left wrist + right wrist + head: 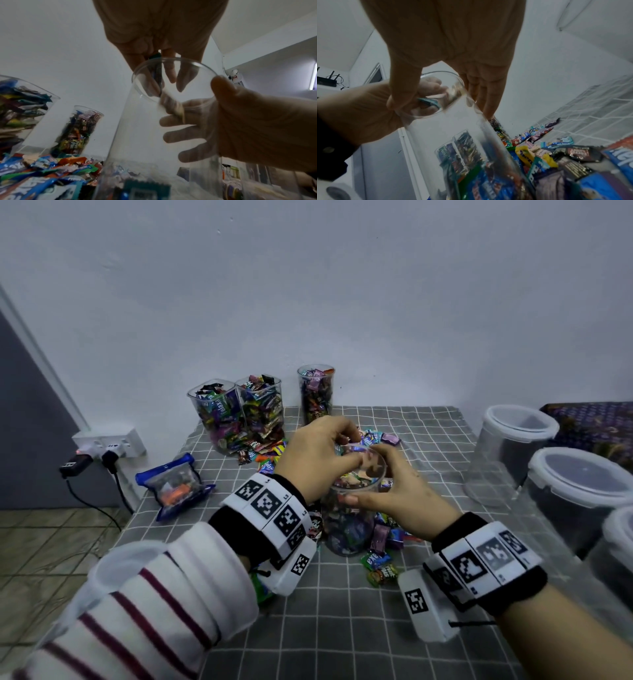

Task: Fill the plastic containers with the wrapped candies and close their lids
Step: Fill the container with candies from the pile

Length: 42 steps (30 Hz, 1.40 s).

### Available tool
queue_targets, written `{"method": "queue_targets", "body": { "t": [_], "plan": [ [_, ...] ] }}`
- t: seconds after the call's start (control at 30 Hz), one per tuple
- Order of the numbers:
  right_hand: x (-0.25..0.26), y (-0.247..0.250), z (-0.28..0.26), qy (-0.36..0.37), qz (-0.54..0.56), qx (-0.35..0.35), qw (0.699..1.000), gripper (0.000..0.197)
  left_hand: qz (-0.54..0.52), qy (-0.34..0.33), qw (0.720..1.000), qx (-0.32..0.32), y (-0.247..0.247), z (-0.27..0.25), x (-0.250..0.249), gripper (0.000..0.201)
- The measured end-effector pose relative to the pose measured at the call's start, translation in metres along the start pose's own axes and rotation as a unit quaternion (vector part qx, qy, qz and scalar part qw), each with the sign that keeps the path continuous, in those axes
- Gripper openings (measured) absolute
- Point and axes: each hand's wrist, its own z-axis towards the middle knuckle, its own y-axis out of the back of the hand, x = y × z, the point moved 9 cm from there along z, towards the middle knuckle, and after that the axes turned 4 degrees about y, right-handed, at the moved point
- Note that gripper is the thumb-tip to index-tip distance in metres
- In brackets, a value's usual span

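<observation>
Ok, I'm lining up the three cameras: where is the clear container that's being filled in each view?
Head: the clear container stands centre, between both hands, amid loose candies.
Left wrist: it fills the centre, rim below the left hand, right hand round its right side.
Right wrist: it runs from centre to the bottom edge.
Shared landmark: the round filled container by the wall.

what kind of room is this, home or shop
Probably a home room, not a shop: a small table under a grey checked tablecloth stands against a plain white wall, beside a white wall socket and a tiled floor.
</observation>
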Motion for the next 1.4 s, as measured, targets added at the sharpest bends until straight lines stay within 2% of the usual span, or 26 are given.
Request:
{"method": "queue_targets", "body": {
  "t": [0.07, 0.17, 0.23, 0.3, 0.37, 0.5, 0.57, 0.67, 0.73, 0.8, 0.87, 1.0, 1.07, 1.13, 1.3, 1.4],
  "plan": [
    [-0.002, -0.001, 0.000, -0.001, -0.003, 0.000, 1.000, 0.104, -0.005, -0.002, 1.000, -0.005, 0.000, 0.000, 0.000, 0.016],
    [-0.001, -0.001, 0.000, 0.000, 0.002, -0.004, 1.000, 0.107, -0.031, 0.003, 0.999, -0.010, 0.002, 0.000, 0.002, 0.017],
    [-0.001, -0.001, -0.001, 0.003, 0.007, -0.007, 1.000, 0.098, -0.051, 0.000, 0.999, 0.002, 0.000, -0.003, 0.001, 0.020],
    [-0.001, 0.000, -0.002, 0.011, 0.018, -0.014, 1.000, 0.077, -0.064, -0.012, 0.998, 0.026, -0.004, -0.006, -0.003, 0.024],
    [0.001, 0.000, -0.003, 0.025, 0.032, -0.017, 0.999, 0.066, -0.083, -0.012, 0.996, 0.044, -0.008, -0.008, -0.004, 0.028],
    [0.000, -0.001, -0.003, 0.037, 0.038, -0.016, 0.998, 0.063, -0.192, 0.025, 0.980, 0.051, -0.004, -0.012, 0.004, 0.021],
    [-0.003, -0.001, -0.004, 0.029, 0.039, -0.010, 0.999, 0.065, -0.201, 0.033, 0.979, 0.012, 0.012, -0.015, 0.011, 0.021],
    [-0.017, -0.008, -0.006, -0.006, 0.022, 0.045, 0.999, 0.071, -0.184, 0.091, 0.977, -0.058, 0.044, -0.020, 0.042, 0.020],
    [-0.033, -0.015, -0.009, -0.040, -0.044, 0.091, 0.994, 0.085, -0.136, 0.171, 0.974, -0.059, 0.057, -0.027, 0.074, 0.015],
    [-0.047, -0.016, -0.010, -0.053, -0.163, 0.124, 0.977, 0.111, -0.052, 0.255, 0.966, -0.008, 0.060, -0.037, 0.106, 0.026],
    [-0.056, -0.015, -0.010, -0.073, -0.238, 0.150, 0.957, 0.124, 0.014, 0.322, 0.944, 0.064, 0.054, -0.052, 0.128, 0.043],
    [-0.070, -0.018, -0.016, -0.136, -0.323, 0.221, 0.910, 0.141, 0.092, 0.378, 0.906, 0.165, 0.034, -0.080, 0.150, 0.075],
    [-0.078, -0.022, -0.019, -0.165, -0.360, 0.256, 0.882, 0.133, 0.136, 0.382, 0.891, 0.203, 0.024, -0.092, 0.157, 0.092],
    [-0.082, -0.025, -0.021, -0.181, -0.375, 0.272, 0.868, 0.120, 0.182, 0.384, 0.874, 0.234, 0.015, -0.103, 0.163, 0.106],
    [-0.081, -0.030, -0.023, -0.182, -0.411, 0.277, 0.849, 0.117, 0.222, 0.418, 0.830, 0.296, 0.005, -0.122, 0.175, 0.121],
    [-0.077, -0.031, -0.023, -0.169, -0.421, 0.274, 0.848, 0.113, 0.241, 0.407, 0.813, 0.340, -0.004, -0.127, 0.171, 0.127]
  ]
}}
